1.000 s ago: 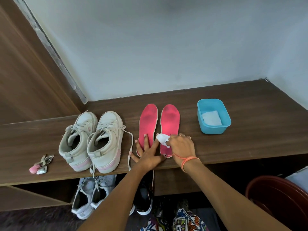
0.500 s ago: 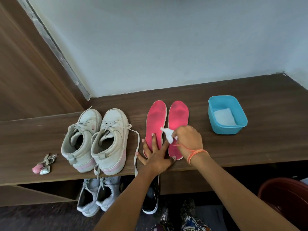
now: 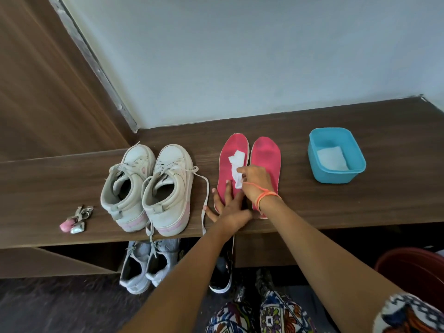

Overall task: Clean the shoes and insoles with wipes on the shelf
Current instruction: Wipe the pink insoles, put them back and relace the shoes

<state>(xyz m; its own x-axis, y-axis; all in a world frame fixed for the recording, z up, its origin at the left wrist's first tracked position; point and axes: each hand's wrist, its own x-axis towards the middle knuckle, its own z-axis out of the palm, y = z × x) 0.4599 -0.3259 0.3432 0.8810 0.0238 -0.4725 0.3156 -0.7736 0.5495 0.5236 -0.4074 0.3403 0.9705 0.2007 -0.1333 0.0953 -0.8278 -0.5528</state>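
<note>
Two pink insoles lie side by side on the brown wooden shelf [image 3: 336, 203]. My left hand [image 3: 228, 210] presses flat, fingers spread, on the heel end of the left insole [image 3: 230, 150]. My right hand [image 3: 255, 182] holds a white wipe [image 3: 236, 164], which rests on the left insole's middle. The hand covers part of the right insole [image 3: 266, 152]. A pair of white sneakers with pink soles stands to the left, the left sneaker [image 3: 127, 186] beside the right sneaker [image 3: 168, 191], laces loose.
A blue plastic tub [image 3: 336, 176] with folded white wipes sits right of the insoles. A small pink and silver keyring [image 3: 75, 221] lies at the shelf's left. Grey sneakers [image 3: 146, 265] and a black shoe [image 3: 222, 270] are under the shelf. A dark red bucket [image 3: 413, 270] is at lower right.
My right hand has moved the wipe from the right insole's heel area across and up onto the middle of the left insole. My left hand has stayed pressed on the left insole's heel.
</note>
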